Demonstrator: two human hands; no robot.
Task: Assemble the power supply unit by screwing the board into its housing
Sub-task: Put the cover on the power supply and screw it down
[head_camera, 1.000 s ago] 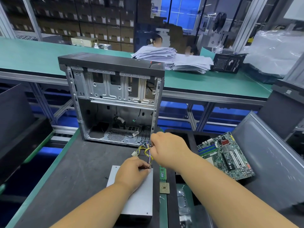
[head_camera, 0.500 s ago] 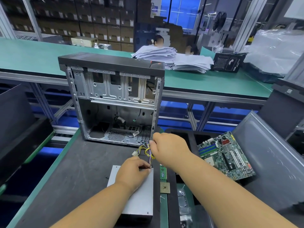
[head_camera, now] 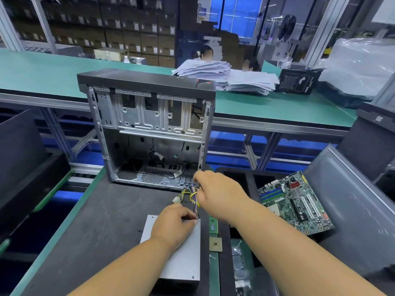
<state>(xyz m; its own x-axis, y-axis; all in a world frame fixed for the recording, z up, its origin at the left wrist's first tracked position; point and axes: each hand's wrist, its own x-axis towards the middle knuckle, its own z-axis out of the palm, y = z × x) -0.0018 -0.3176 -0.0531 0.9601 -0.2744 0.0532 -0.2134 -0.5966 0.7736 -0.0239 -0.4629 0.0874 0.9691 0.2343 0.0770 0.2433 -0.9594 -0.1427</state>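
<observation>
- The black box [head_camera: 298, 82] on the far green table [head_camera: 53, 75] has white marks that look like "850" upside down; no other writing is clear enough to read.
- Beside that box lie messy piles of white papers [head_camera: 224, 76].
- An open computer case [head_camera: 147, 127] stands upright on the dark mat [head_camera: 102, 221], just past the hands. It has a black top and a bare metal inside with a grid of little holes at the bottom.
- To the right, a green circuit board [head_camera: 296, 202] leans tilted in a black tray [head_camera: 239, 178].
- A small square chip [head_camera: 215, 244] and a thin green stick [head_camera: 213, 225] lie just right of the power supply box.
- The power supply box [head_camera: 183, 257] is a flat silver metal box. It lies on the mat, near the person, in front of the case.
- A bunch of yellow, purple and black wires [head_camera: 190, 194] comes up from its far end, with a white plug at the tip.
- The left hand [head_camera: 173, 225] rests on top of the box and pinches the wires where they come out.
- The right hand [head_camera: 218, 194] is curled around the wires higher up, holding them.
- The arms cover part of the box.
</observation>
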